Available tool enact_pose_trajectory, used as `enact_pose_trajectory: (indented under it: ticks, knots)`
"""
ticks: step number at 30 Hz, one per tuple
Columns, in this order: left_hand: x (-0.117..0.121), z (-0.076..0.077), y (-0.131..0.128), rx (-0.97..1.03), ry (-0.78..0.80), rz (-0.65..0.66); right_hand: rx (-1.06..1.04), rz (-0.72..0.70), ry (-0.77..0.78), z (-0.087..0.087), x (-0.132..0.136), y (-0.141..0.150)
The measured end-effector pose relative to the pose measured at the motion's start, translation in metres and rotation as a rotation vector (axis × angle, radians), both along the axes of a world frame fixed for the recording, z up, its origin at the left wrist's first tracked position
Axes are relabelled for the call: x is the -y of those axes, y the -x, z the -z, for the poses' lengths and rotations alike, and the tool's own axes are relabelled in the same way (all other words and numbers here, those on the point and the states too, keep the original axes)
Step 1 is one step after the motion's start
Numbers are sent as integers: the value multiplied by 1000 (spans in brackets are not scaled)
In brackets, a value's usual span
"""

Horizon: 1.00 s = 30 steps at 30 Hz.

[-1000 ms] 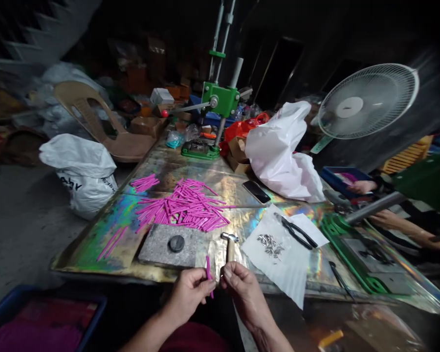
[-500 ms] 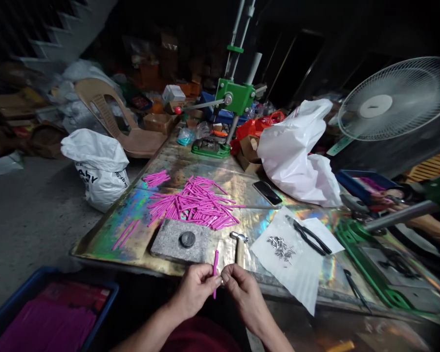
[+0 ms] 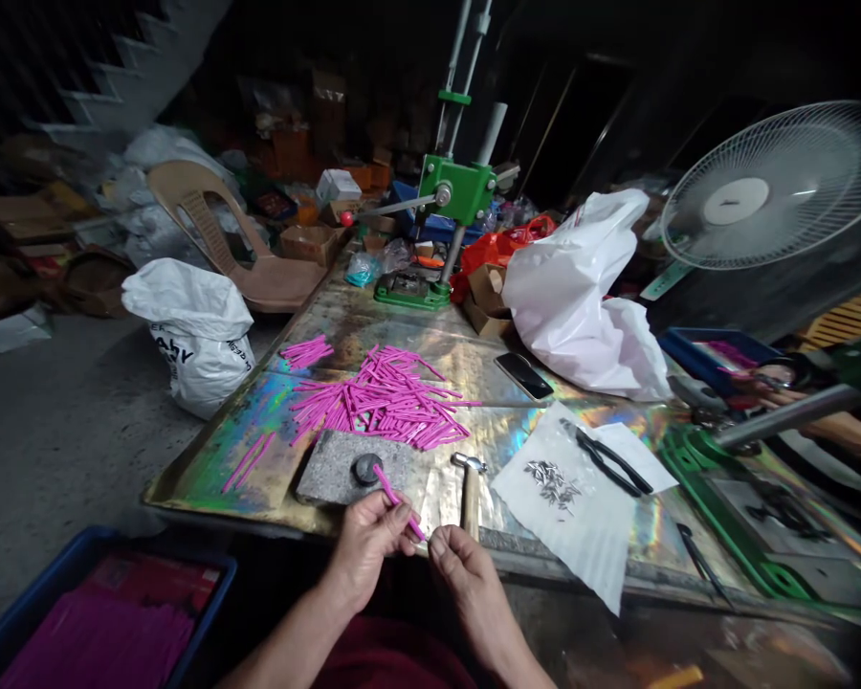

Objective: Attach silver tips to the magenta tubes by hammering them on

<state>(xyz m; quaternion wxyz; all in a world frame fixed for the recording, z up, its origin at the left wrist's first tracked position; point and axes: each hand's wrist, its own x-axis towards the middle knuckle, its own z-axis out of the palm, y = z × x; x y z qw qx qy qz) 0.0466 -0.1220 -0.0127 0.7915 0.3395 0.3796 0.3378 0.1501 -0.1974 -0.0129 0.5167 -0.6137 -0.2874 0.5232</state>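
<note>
Between the thumb and fingers of my left hand [image 3: 374, 538] is a slim pink strip [image 3: 400, 509], tilted, its upper end over a small dark round block [image 3: 367, 469]. That block sits on a grey stone slab [image 3: 322, 476] at the table's near edge. My right hand [image 3: 466, 574] is pinched closed just right of the strip's lower end; whatever its fingertips hold is too small to make out. A hammer [image 3: 470, 493] with a wooden handle lies just beyond my right hand. A large heap of similar pink strips [image 3: 384, 397] lies behind the slab.
Small metal pins [image 3: 551, 483] and black-handled pliers [image 3: 613, 461] lie on white sheets to the right. A phone [image 3: 523, 375], a white bag [image 3: 581, 297] and a green press [image 3: 459, 191] stand farther back. Another person's hand [image 3: 775, 392] is at far right.
My left hand has moved slightly left and up, and the strip has gone from upright to slanted, its top now toward the round block. My right hand stays close by, still pinched.
</note>
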Motion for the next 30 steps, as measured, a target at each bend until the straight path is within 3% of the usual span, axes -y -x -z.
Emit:
enact_pose_trajectory:
  ticks: [7, 30]
  knots:
    - [2, 0, -1, 26, 21, -12, -88, 25, 1, 3, 0, 2]
    - [8, 10, -4, -20, -158, -12, -215, 97, -41, 13, -1, 9]
